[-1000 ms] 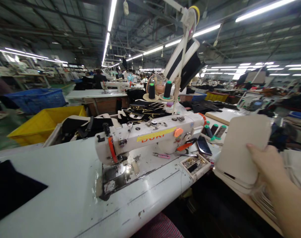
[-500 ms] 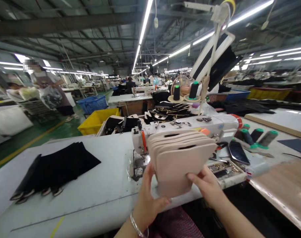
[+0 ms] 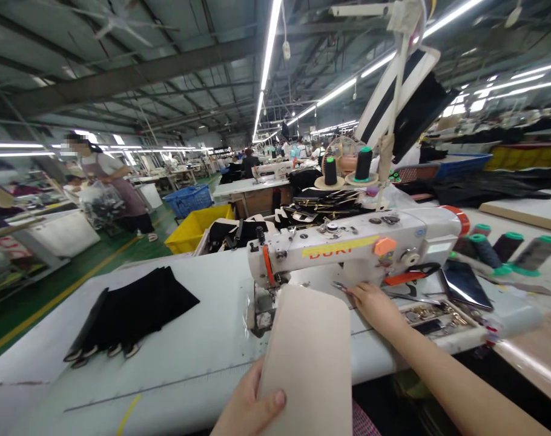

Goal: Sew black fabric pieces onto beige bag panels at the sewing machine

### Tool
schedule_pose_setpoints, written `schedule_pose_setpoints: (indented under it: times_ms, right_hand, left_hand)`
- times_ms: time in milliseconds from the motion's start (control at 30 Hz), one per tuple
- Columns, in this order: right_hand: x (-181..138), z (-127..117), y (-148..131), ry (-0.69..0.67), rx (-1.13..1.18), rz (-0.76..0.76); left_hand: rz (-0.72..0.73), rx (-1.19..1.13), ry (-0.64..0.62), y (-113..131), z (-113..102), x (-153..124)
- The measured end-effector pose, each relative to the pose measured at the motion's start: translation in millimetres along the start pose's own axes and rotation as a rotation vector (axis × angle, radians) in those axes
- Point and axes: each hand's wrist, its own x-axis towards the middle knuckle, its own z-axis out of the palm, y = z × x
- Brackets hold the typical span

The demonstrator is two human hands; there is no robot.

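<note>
My left hand [image 3: 248, 409] is closed on the lower edge of a stack of beige fabric pieces [image 3: 309, 357], thumb on top, holding it above the front of the sewing table [image 3: 198, 363]. My right hand [image 3: 373, 303] lies on the bed of the white sewing machine [image 3: 352, 248], just right of the stack and beside the pink thread snips [image 3: 341, 286]; its fingers are curled and what they touch is hidden. The needle area [image 3: 260, 306] sits just left of the stack.
A pile of black fabric pieces [image 3: 132, 312] lies on the table's left. A phone [image 3: 466, 290], a tray of small metal parts [image 3: 432, 318] and thread cones [image 3: 507, 248] sit to the right. A yellow bin [image 3: 196, 227] stands behind. A person [image 3: 114, 181] stands far left.
The stack was gripped by both hands in front of the machine; now only my left hand holds it, lower down, and my right hand has let go and reached to the machine bed.
</note>
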Motion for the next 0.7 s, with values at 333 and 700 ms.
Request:
schedule_pose_setpoints:
  times_ms: [333, 700]
  right_hand:
    - [-29.5, -15.8, 21.8, -0.001, -0.231, -0.051]
    - [-50.2, -29.3, 56.9, -0.089, -0.309, 0.057]
  left_hand:
    - [-0.108, -0.21, -0.041, -30.7, 36.5, 71.1]
    - [0.012, -0.295, 0.054, -22.6, 46.1, 110.2]
